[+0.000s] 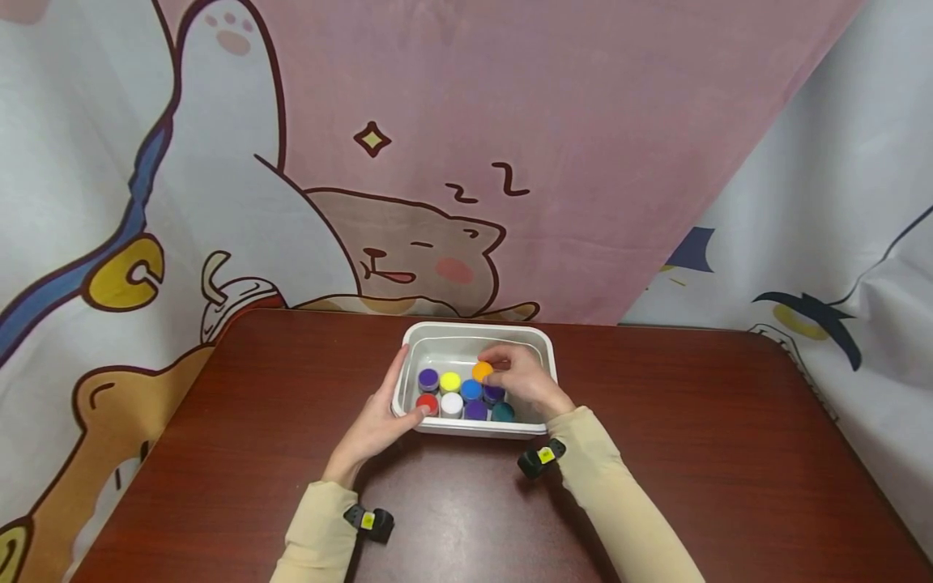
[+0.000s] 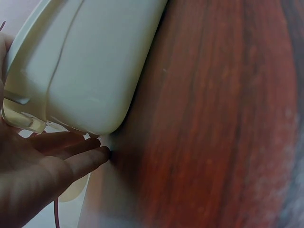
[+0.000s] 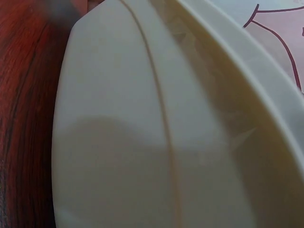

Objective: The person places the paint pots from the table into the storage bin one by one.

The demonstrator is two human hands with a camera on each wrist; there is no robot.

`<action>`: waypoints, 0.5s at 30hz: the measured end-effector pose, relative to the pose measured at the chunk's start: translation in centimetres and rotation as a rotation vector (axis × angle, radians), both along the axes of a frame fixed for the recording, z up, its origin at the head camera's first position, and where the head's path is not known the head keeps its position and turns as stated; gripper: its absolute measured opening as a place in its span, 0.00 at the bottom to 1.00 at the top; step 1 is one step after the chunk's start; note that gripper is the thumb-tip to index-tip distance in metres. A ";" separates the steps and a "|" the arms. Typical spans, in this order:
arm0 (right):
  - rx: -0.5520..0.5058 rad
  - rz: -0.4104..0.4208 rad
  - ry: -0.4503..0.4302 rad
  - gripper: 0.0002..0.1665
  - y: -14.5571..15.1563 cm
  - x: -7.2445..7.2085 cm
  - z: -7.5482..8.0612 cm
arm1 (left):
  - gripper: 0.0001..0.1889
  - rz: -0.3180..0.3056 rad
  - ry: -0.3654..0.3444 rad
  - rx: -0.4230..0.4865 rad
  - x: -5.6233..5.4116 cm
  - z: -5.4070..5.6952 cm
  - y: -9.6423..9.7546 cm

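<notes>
A white plastic tub (image 1: 477, 330) stands on the table with small coloured-lidded jars inside. My left hand (image 1: 373, 425) holds its near left corner, thumb over the rim beside the red-lidded jar (image 1: 427, 403). In the left wrist view, the fingers of that left hand (image 2: 52, 166) lie along the tub's outer wall (image 2: 102, 61). Inside the tub, my right hand (image 1: 526, 377) pinches an orange-lidded jar (image 1: 482, 371) above the blue-lidded jar (image 1: 471, 390). The right wrist view shows only the tub's outer wall (image 3: 109, 114) and rim, not the fingers.
Purple (image 1: 428, 379) and yellow (image 1: 450, 381) lids sit towards the tub's left. White (image 1: 452, 405), purple (image 1: 475, 410) and dark green (image 1: 503, 412) lids line its near side. The brown table (image 1: 656, 453) meets a cartoon-printed cloth (image 1: 583, 162) behind the tub.
</notes>
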State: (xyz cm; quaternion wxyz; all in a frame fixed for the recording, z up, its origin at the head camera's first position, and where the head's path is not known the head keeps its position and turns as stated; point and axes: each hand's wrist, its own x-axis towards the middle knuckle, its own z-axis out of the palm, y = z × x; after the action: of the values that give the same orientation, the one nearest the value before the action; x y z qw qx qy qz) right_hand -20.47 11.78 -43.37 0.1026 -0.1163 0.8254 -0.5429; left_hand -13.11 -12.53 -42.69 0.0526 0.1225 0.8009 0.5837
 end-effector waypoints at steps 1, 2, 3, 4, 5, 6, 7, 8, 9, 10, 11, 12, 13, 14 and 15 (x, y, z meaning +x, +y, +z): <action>0.008 0.000 0.001 0.20 0.0 0.0 0.0 | 0.49 0.000 0.000 0.000 0.0 0.0 0.0; 0.015 -0.004 -0.004 0.20 0.0 -0.1 0.0 | 0.49 0.001 0.001 0.000 0.0 0.0 0.0; 0.013 -0.008 -0.008 0.20 0.0 -0.1 0.0 | 0.49 0.001 0.001 0.000 0.0 0.0 0.0; 0.015 -0.010 -0.010 0.20 0.0 -0.1 0.0 | 0.49 0.003 -0.001 0.000 0.0 0.0 0.0; 0.018 -0.014 -0.016 0.21 0.0 -0.1 0.0 | 0.49 0.004 -0.001 0.000 0.1 0.1 0.0; 0.019 -0.021 -0.024 0.21 0.0 -0.1 0.0 | 0.49 0.004 -0.002 0.000 0.1 0.1 0.0; 0.017 -0.026 -0.031 0.21 0.0 0.0 0.1 | 0.49 0.004 -0.004 0.000 0.1 0.1 0.0; 0.015 -0.028 -0.037 0.21 0.0 0.0 0.1 | 0.49 0.003 -0.005 0.001 0.1 0.1 0.1; 0.011 -0.027 -0.038 0.21 0.0 0.1 0.2 | 0.49 0.003 -0.006 0.000 0.1 0.1 0.1; 0.009 -0.023 -0.039 0.21 0.1 0.1 0.3 | 0.49 0.002 -0.006 -0.002 0.1 0.1 0.1; 0.000 -0.025 -0.044 0.22 0.1 0.2 0.4 | 0.49 0.002 -0.005 -0.003 0.1 0.1 0.1; -0.009 -0.028 -0.048 0.22 0.1 0.3 0.5 | 0.49 0.003 -0.005 -0.004 0.1 0.0 0.1; -0.017 -0.025 -0.048 0.22 0.2 0.3 0.7 | 0.49 0.002 -0.005 -0.005 0.1 0.1 0.0; -0.024 -0.023 -0.048 0.22 0.2 0.4 0.9 | 0.49 0.002 -0.002 -0.005 0.1 0.1 0.0; -0.032 -0.021 -0.047 0.22 0.3 0.5 1.1 | 0.49 0.003 -0.001 -0.005 0.1 0.1 0.0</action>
State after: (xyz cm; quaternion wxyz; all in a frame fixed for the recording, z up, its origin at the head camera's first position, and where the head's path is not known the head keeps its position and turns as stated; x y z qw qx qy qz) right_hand -19.94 12.06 -42.30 0.1143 -0.0963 0.8150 -0.5599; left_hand -13.04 -12.52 -42.63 0.0526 0.1207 0.8024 0.5821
